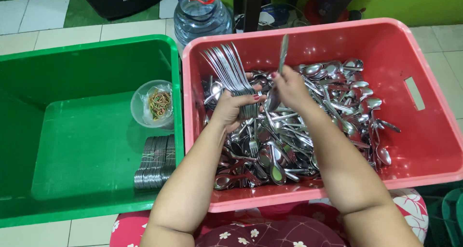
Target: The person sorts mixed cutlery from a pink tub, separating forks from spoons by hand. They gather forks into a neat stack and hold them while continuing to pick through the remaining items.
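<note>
While clamping the fanned fork bundle (230, 71) in the left hand (231, 109), risking spilling; right hand (288, 89) pinching one utensil (282, 54) upright, slipping likely.

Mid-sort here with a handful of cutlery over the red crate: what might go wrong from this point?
1. The left hand grips a fanned bundle of forks; it looks full, so adding more may let some slide out.
2. The right hand holds a single utensil upright beside the bundle; it might snag the fan.
3. The loose spoon and fork pile in the red crate is tangled, so a pull may drag neighbours along.
</note>
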